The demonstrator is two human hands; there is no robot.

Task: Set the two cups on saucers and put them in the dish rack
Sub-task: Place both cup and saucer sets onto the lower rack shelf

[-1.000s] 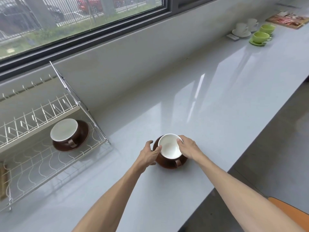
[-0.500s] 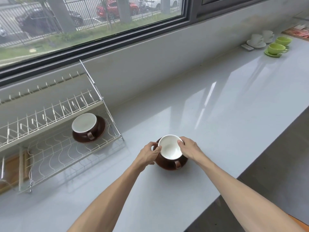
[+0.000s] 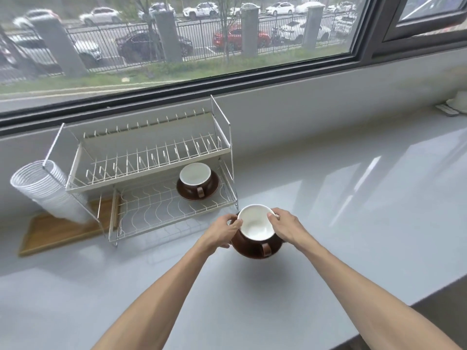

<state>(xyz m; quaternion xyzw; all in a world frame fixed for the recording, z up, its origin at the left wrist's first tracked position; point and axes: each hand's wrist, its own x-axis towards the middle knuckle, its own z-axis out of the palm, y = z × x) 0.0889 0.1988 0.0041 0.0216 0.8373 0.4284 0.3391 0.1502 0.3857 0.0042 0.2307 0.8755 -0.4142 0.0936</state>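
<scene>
Second cup (image 3: 256, 227) on its saucer (image 3: 249, 250), clamped between left hand (image 3: 222, 232) and right hand (image 3: 286, 227), raised above counter (image 3: 353, 210) just off dish rack (image 3: 151, 178) front corner. First cup (image 3: 195, 176) on saucer (image 3: 213, 185), lower tier, right end.

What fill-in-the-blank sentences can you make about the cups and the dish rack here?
1. One brown cup sits on its saucer on the dish rack's ____ shelf.
2. The other cup is held by ____ hands.
3. Each cup is ____ inside.
4. The rack's upper shelf holds ____ cups.

Missing: lower; both; white; no
</scene>
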